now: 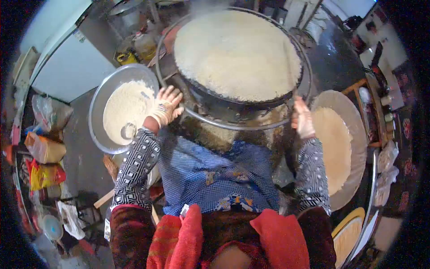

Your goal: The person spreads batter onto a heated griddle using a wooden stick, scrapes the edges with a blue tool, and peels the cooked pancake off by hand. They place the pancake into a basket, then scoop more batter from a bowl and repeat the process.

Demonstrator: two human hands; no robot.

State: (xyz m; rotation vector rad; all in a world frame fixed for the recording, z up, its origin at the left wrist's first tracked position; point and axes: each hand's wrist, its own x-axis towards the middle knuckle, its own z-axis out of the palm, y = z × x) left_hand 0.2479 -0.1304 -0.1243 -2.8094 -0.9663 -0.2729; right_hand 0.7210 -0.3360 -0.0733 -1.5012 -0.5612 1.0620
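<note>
My left hand [166, 107], in a pale translucent glove, is open with fingers spread at the metal ring [210, 124] around a large round griddle [233, 102]. A wide pale layer of batter [237, 54] covers the griddle, with steam at its far edge. My right hand [303, 119], gloved too, is at the ring's right side, fingers closed together. A thin stick [289, 67] runs up from its fingers over the pale layer. Beside my left forearm stands a metal basin [96, 112] holding pale flour-like stuff [127, 107] and a small round scoop [128, 131].
At the right, a broad round tray [356, 134] bears a large tan round sheet [333, 148]. Plastic bottles [144, 45] stand behind the basin. A white cabinet [67, 67] is at the far left, with packages [45, 148] below it. A wooden-framed shelf [358, 85] stands far right.
</note>
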